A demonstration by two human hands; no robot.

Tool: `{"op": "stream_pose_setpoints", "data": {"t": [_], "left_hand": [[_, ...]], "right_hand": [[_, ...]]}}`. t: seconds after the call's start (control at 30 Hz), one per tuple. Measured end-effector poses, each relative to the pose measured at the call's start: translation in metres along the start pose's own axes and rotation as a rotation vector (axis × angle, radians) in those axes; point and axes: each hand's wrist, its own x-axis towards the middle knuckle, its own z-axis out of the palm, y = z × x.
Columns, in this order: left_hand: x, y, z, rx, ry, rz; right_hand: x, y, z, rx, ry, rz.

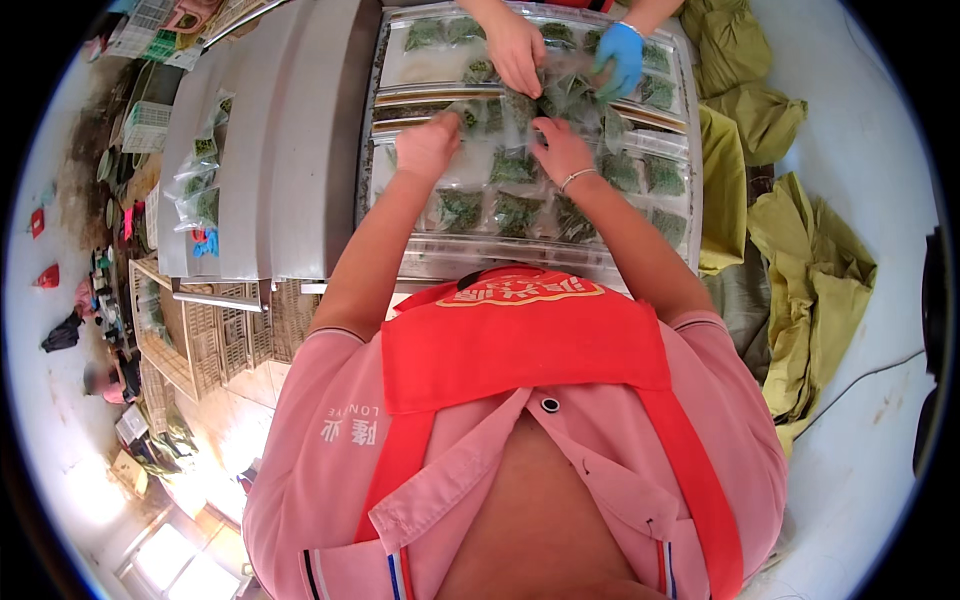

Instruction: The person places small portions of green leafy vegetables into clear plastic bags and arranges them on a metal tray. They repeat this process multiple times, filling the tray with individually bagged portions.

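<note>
My left hand (pixel 429 142) is at the left of a machine bed, its fingers closed on the edge of a clear plastic bag with green contents (pixel 471 118). My right hand (pixel 564 154) reaches among other bags near the bed's middle bar; its fingertips are partly blurred, and whether it grips one is unclear. Filled bags lie in rows on the pale plate (pixel 480 171), among them a bag (pixel 514 214) nearer my body. Across from me, a co-worker's bare hand (pixel 517 52) and blue-gloved hand (pixel 621 60) are over the same pile of bags.
A steel cover (pixel 300 150) stands to the left, with more filled bags (pixel 202 187) on its ledge. Beige plastic crates (pixel 187 337) are at lower left. Yellow-green woven sacks (pixel 810 292) lie along the right side, and a cable (pixel 862 375) runs by the wall.
</note>
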Motion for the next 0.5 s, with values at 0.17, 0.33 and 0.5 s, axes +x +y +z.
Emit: {"op": "stream_pose_setpoints", "data": {"t": [0.17, 0.33, 0.5], "left_hand": [[0.004, -0.035, -0.025, -0.589, 0.191, -0.288], [-0.014, -0.048, -0.037, -0.967, 0.279, -0.428], [-0.024, -0.05, -0.028, -0.908, 0.114, -0.321]], "right_hand": [[0.01, 0.0, 0.02, 0.172, 0.27, -0.118], [-0.012, -0.039, 0.025, -0.273, 0.149, -0.175], [0.014, -0.012, 0.044, -0.133, 0.327, -0.201]]}}
